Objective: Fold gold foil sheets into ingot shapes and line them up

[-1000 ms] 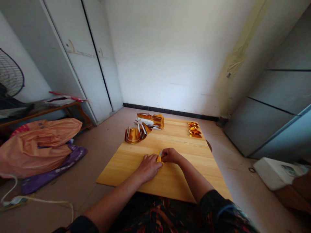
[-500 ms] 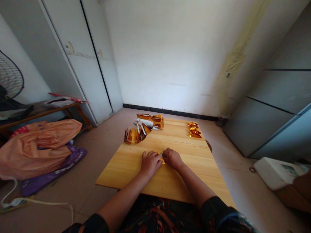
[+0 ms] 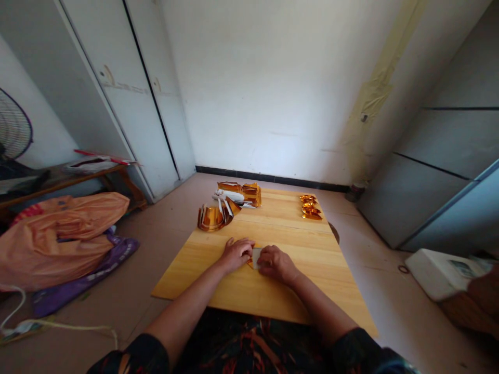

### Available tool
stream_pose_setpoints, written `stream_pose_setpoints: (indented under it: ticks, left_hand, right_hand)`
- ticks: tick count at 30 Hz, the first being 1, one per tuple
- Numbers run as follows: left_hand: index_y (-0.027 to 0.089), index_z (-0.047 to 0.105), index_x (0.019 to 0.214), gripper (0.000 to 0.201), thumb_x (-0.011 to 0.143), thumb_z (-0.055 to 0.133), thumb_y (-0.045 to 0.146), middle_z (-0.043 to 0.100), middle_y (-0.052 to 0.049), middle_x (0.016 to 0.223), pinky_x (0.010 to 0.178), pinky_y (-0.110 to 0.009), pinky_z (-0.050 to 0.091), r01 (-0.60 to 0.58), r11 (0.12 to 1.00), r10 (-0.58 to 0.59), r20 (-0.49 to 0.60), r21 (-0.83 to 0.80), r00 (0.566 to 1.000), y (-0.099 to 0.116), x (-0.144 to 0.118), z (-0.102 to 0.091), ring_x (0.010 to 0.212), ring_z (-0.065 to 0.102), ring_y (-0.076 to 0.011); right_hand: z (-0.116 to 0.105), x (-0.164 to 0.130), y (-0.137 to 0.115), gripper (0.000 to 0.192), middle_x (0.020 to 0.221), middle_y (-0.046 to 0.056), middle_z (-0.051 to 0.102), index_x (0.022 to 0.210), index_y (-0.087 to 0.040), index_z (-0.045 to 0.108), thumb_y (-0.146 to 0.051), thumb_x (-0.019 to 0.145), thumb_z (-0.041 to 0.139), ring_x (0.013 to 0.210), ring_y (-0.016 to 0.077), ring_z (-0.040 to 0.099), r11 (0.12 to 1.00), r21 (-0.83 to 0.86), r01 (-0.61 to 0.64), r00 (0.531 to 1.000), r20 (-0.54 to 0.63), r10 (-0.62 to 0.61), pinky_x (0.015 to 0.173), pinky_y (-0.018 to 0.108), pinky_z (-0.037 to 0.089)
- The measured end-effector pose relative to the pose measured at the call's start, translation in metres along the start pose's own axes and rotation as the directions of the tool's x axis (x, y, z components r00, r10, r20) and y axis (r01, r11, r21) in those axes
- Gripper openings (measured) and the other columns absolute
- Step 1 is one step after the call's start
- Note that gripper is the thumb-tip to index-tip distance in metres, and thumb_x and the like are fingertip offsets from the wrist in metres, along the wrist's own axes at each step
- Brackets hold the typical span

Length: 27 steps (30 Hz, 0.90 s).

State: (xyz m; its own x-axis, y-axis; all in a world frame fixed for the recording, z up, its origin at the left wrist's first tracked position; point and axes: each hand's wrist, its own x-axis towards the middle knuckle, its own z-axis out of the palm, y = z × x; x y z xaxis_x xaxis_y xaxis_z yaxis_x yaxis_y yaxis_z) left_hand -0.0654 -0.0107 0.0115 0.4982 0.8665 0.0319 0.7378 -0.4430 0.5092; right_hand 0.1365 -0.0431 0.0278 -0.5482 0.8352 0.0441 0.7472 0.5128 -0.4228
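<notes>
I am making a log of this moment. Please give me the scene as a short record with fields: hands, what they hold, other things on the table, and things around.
left hand: on the table, fingers on the paper
right hand: on the table, fingers on the paper
paper: small gold piece with a white side up, flat between both hands
table: low, wooden
far left of table: gold stack, loose and curled
far right of table: folded pieces, in a row
floor, left: orange bag

Gold paper [image 3: 255,257], pale wooden board [image 3: 288,244], orange bag [image 3: 66,234].
</notes>
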Motion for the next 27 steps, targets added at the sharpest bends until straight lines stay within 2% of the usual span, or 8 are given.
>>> stream_pose_setpoints:
  ticks: [2,6,14,17,23,25,27]
  left_hand:
    - [0.024,0.061,0.085,0.018,0.077,0.047,0.016,0.054,-0.001,0.133,0.106,-0.055,0.017,-0.024,1.000,0.024,0.039,-0.001,0.999,-0.003,0.001,-0.003,0.130,0.040,-0.0207]
    - [0.024,0.061,0.084,0.021,0.078,0.044,0.015,0.052,-0.001,0.135,0.107,-0.057,0.014,-0.056,0.998,0.054,0.061,0.018,0.997,-0.005,0.001,-0.004,0.132,0.038,-0.0205]
    - [0.023,0.058,0.084,0.010,0.075,0.054,0.023,0.049,-0.003,0.139,0.107,-0.058,0.014,-0.091,0.995,0.089,0.047,0.034,0.995,-0.009,-0.001,0.001,0.133,0.036,-0.0240]
    - [0.023,0.058,0.085,0.011,0.075,0.058,0.028,0.048,-0.003,0.139,0.107,-0.059,0.013,-0.102,0.994,0.100,0.056,0.026,0.993,-0.010,-0.001,0.001,0.133,0.035,-0.0249]
    - [0.024,0.059,0.092,0.020,0.076,0.061,0.036,0.045,-0.004,0.141,0.108,-0.058,0.012,-0.101,0.995,0.098,0.115,0.025,0.989,-0.011,-0.001,-0.005,0.134,0.033,-0.0261]
    - [0.026,0.059,0.101,0.028,0.076,0.062,0.038,0.044,-0.004,0.142,0.109,-0.058,0.011,-0.091,0.995,0.086,0.135,0.031,0.987,-0.010,-0.001,-0.006,0.135,0.032,-0.0265]
    - [0.028,0.054,0.116,0.044,0.075,0.063,0.040,0.043,-0.005,0.143,0.110,-0.057,0.010,-0.075,0.996,0.069,0.149,0.036,0.986,-0.010,0.000,-0.006,0.136,0.031,-0.0270]
  right_hand:
    - [0.001,-0.003,0.009,0.024,0.113,0.004,0.060,0.096,-0.027,0.071,-0.030,0.072,0.072,0.100,0.0196,0.052,0.999,0.021,0.047,0.998,-0.032,-0.046,0.085,0.029,0.039]
    - [0.007,-0.003,0.014,0.028,0.116,0.004,0.058,0.101,-0.030,0.069,-0.034,0.074,0.072,0.105,0.0214,0.049,0.999,0.031,0.031,0.998,-0.051,-0.029,0.089,0.034,0.036]
    - [0.014,0.003,0.014,0.020,0.108,0.004,0.061,0.096,-0.028,0.070,-0.030,0.077,0.069,0.100,0.0197,0.051,0.998,0.021,0.055,0.994,-0.100,-0.053,0.085,0.032,0.035]
    - [0.019,0.007,0.019,0.015,0.105,0.003,0.062,0.092,-0.028,0.071,-0.031,0.078,0.067,0.097,0.0188,0.053,0.997,0.013,0.081,0.987,-0.137,-0.078,0.084,0.031,0.035]
    - [0.022,0.015,0.022,0.010,0.094,0.003,0.061,0.084,-0.025,0.072,-0.026,0.081,0.062,0.083,0.0138,0.057,0.985,0.087,0.151,0.981,-0.136,-0.138,0.075,0.024,0.041]
    - [0.021,0.017,0.019,0.013,0.093,0.003,0.060,0.086,-0.023,0.071,-0.024,0.083,0.059,0.081,0.0127,0.058,0.963,0.177,0.202,0.972,-0.157,-0.175,0.073,0.021,0.043]
    - [0.020,0.018,0.015,0.015,0.094,0.004,0.060,0.089,-0.022,0.070,-0.023,0.086,0.055,0.086,0.0135,0.059,0.924,0.255,0.285,0.951,-0.196,-0.239,0.075,0.022,0.045]
